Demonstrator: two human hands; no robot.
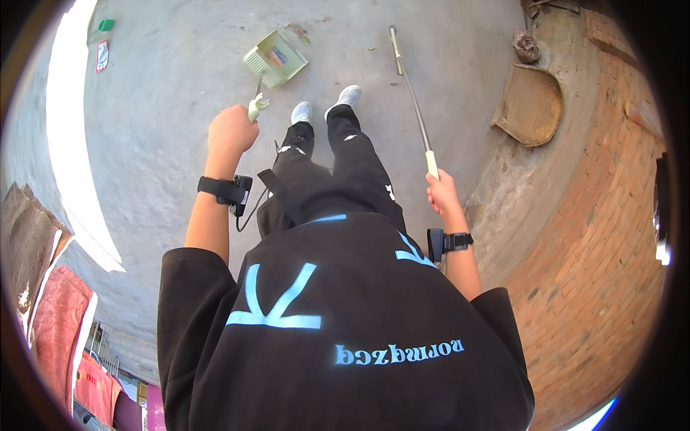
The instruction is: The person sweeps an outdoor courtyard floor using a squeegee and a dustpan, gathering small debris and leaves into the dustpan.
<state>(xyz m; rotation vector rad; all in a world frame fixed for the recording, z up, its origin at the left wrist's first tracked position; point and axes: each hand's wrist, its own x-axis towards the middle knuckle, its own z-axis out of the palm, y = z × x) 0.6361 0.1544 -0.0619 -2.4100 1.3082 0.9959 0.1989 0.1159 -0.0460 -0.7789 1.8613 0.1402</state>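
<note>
Within left hand (pixel 232 131), dustpan (pixel 277 60); right hand (pixel 443 192), pole (pixel 415 105).

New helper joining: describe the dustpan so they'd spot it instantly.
On the grey floor, find the person's left shoe. Ahead of it and slightly left is the dustpan, its handle in the left hand. It is a wide, pale green scoop, unlike the thin pole in the right hand.

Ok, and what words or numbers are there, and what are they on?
Black shirt: blue lettering on it, which I won't copy out.
Dustpan: label inside, too small to read.
Red-and-white card: too small to read.
Red cloth: marks too blurred to read.
</note>
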